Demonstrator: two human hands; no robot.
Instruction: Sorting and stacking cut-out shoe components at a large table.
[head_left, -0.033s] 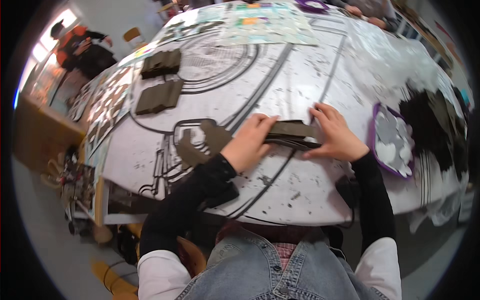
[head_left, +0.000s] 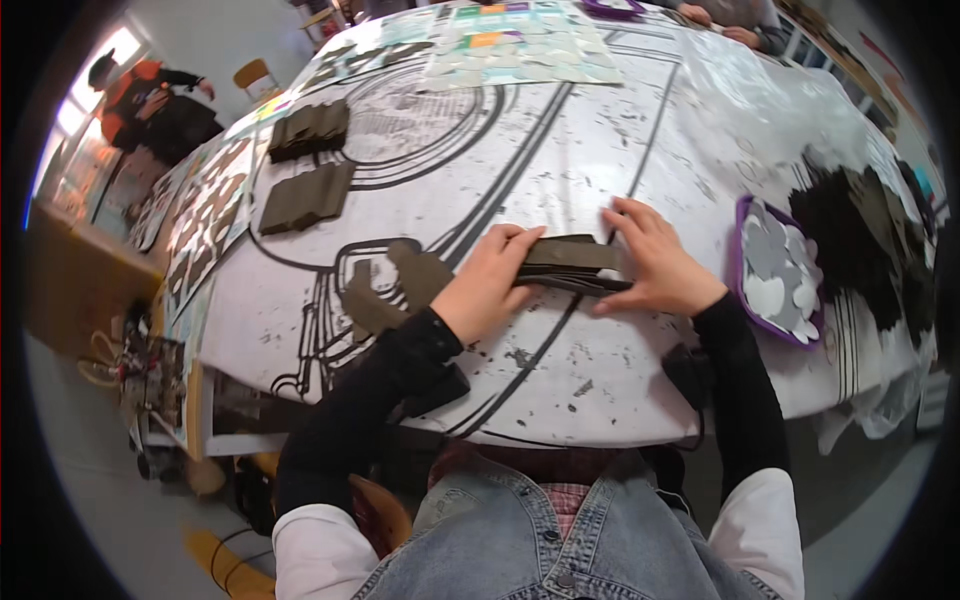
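A small stack of dark olive-brown flat strips [head_left: 572, 256], like cloth or felt, lies crosswise between my hands at the middle of the table. My left hand [head_left: 488, 285] grips its left end, thumb at the near side and fingers at the far side. Curved around the right end is my right hand [head_left: 662, 262], with its thumb and fingers at opposite long sides. Several loose pieces of the same brown material [head_left: 418, 276] lie beside my left wrist.
Two brown stacks, one farther [head_left: 308, 131] and one nearer [head_left: 306, 198], sit at the left. On the right are a purple tray [head_left: 741, 270] of grey and white pieces, a dark brown heap [head_left: 858, 240] and clear plastic [head_left: 765, 100]. Patterned sheets [head_left: 520, 60] lie at the far side.
The whole view has shifted slightly, so the table's things sit a little farther left. Both hands stay at the ends of the stack.
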